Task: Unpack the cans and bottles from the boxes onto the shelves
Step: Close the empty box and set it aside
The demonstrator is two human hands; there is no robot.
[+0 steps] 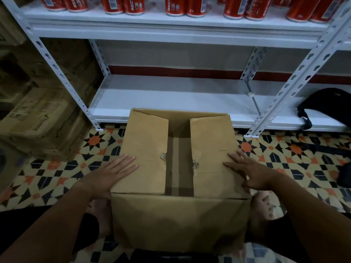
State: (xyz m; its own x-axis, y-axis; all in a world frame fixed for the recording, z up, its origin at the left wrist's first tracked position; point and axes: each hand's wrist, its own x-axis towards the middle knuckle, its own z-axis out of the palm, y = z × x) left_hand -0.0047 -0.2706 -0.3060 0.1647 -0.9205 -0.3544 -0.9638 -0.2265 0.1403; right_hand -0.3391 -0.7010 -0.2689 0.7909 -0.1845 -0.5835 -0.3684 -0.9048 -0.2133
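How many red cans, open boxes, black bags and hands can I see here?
Red cans, front row: 10 (others behind are cut off)
Open cardboard box: 1
Black bag: 1
Hands: 2, left hand and right hand, flat on the flaps
Total: 14

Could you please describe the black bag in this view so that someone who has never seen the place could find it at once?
Start at the white metal shelving facing the person, whose upper shelf carries red cans. Drop to the bottom shelf and follow it to the far right. The black bag lies there, one strap hanging over the edge, the only dark, soft thing on that white shelf.
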